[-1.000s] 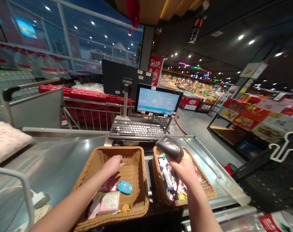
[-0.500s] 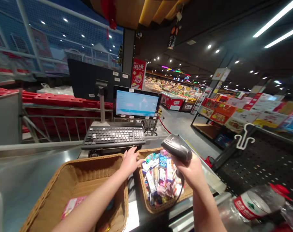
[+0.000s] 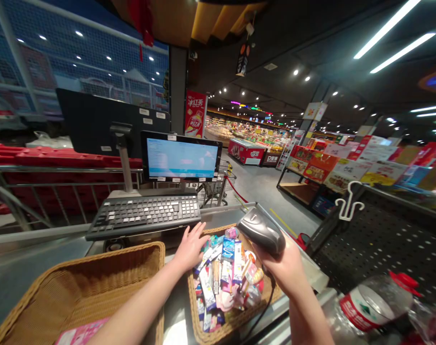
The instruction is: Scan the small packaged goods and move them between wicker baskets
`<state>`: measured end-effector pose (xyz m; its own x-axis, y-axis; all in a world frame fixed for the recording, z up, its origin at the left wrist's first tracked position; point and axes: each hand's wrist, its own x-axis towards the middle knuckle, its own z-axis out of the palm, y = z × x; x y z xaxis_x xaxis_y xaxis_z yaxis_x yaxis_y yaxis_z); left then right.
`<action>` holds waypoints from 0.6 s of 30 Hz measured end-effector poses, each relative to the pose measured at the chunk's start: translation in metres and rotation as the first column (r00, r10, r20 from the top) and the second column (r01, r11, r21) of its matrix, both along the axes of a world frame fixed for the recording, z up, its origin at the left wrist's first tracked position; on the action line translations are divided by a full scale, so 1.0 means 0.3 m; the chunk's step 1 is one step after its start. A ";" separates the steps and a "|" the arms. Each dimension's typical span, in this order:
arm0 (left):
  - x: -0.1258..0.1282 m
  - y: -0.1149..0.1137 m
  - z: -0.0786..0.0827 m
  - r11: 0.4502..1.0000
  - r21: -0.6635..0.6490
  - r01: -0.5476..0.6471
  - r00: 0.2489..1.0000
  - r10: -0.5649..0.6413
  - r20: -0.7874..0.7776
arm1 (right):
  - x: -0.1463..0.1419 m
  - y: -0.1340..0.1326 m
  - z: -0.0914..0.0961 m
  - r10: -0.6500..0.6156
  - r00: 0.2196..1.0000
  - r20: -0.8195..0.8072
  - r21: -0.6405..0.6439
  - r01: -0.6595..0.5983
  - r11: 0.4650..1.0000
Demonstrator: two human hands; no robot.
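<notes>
My right hand (image 3: pixel 286 266) is wrapped round a black and grey barcode scanner (image 3: pixel 263 232), held above the right side of a wicker basket (image 3: pixel 193 306). Its cord hangs down across the basket. Packed inside are many small wrapped items, among them a blue packet (image 3: pixel 228 249) and white-and-blue sachets (image 3: pixel 207 287). Over the basket's far left corner lies my left hand (image 3: pixel 192 247), fingers spread, with nothing gripped; whether it touches the rim is unclear. Below my left forearm, a larger wicker basket (image 3: pixel 160 254) holds a pink packet (image 3: pixel 79 333), partly hidden by the arm.
A keyboard (image 3: pixel 146 213) sits behind the baskets, below a lit screen (image 3: pixel 183 158) and a dark monitor back (image 3: pixel 95 122). To the right are a large plastic bottle (image 3: pixel 369 302) with a red cap and a black perforated panel (image 3: pixel 386 235) with a white hook (image 3: pixel 348 203).
The view has turned slightly right, so most things sit further left. My left hand stays by the right basket's far left corner with fingers spread. The scanner remains in my right hand.
</notes>
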<state>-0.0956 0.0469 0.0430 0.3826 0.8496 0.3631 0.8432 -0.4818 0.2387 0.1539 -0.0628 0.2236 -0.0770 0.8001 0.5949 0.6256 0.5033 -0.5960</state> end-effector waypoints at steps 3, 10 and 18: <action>-0.008 0.022 0.004 0.989 0.085 0.117 0.988 -0.108 -0.109 | 0.008 0.019 -0.009 0.006 1.000 -0.012 -0.011 -0.006 1.000; 0.028 0.067 -0.016 0.957 0.134 0.259 0.944 -0.221 -0.245 | 0.009 0.047 -0.022 0.047 0.997 -0.065 -0.045 -0.050 0.998; -0.011 0.099 -0.032 0.924 0.132 0.360 0.898 -0.305 -0.318 | 0.019 0.047 -0.022 0.036 0.997 -0.066 -0.058 -0.040 0.998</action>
